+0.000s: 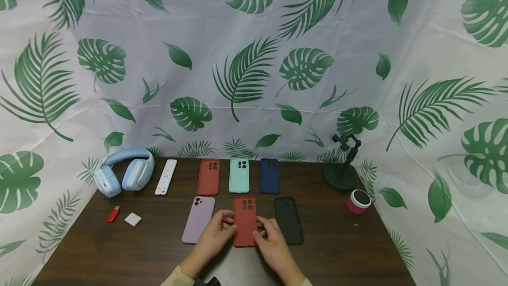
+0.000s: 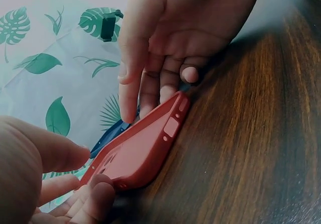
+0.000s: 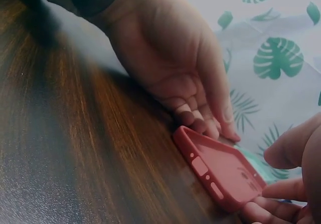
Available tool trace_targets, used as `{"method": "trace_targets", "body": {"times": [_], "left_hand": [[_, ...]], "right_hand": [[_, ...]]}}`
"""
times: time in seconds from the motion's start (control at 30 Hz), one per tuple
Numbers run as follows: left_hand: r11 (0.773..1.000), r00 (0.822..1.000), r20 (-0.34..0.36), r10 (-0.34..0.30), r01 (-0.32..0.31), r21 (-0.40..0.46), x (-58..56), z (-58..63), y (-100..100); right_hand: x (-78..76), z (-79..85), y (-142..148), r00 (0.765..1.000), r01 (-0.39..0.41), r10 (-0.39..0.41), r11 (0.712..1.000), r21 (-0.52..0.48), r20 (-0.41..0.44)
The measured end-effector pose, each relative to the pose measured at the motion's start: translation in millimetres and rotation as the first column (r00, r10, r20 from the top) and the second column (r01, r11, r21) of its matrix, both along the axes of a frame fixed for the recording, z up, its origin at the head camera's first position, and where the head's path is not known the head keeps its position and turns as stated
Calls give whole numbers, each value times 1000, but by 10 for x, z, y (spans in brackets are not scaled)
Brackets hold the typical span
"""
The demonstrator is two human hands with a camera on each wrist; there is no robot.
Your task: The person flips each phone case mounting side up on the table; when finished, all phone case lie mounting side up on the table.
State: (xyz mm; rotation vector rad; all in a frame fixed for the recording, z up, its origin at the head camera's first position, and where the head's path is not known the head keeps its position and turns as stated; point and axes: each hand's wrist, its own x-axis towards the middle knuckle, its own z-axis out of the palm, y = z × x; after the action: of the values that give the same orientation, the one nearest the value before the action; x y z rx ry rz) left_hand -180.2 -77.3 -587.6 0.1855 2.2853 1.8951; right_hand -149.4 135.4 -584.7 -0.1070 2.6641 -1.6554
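A red phone case (image 1: 245,222) lies on the dark wooden table between my two hands, hollow side up, its camera holes at the far end. My left hand (image 1: 217,233) has relaxed fingers at the case's left edge, the thumb tip beside its lower part. On the other side, my right hand (image 1: 271,241) touches the right edge with its fingers. Both thumbs stand a little off the case in the wrist views. A lilac case (image 1: 198,220) lies to the left, a black case (image 1: 289,220) to the right. The near-end cutouts of the red case (image 2: 150,153) show in the left wrist view.
Behind lie another red case (image 1: 208,177), a mint case (image 1: 239,175) and a navy case (image 1: 269,175). Headphones (image 1: 136,173), a white remote (image 1: 166,177), a red USB stick (image 1: 113,214) and a white square (image 1: 132,219) are left. A black stand (image 1: 340,175) and pink jar (image 1: 358,202) are right.
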Motion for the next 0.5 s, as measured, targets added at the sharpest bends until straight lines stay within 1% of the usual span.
{"method": "trace_targets", "body": {"times": [0.13,0.27,0.33,0.43,0.5], "left_hand": [[1000,1000,-9,-3,3,11,-16,0,22],[1000,1000,-10,-9,9,25,-27,42,35],[999,1000,7,-15,15,34,-23,86,26],[999,999,20,-34,33,42,-7,157,-6],[999,999,12,-35,35,35,-6,228,-49]], "right_hand": [[-29,-6,3,1000,16,-16,999,31,-6],[-55,-15,-19,999,45,-44,998,42,-25],[-61,-9,-35,998,54,-53,998,32,-29],[-53,46,-57,998,68,-68,998,14,-19],[-52,109,-73,997,73,-73,997,2,-4]]}}
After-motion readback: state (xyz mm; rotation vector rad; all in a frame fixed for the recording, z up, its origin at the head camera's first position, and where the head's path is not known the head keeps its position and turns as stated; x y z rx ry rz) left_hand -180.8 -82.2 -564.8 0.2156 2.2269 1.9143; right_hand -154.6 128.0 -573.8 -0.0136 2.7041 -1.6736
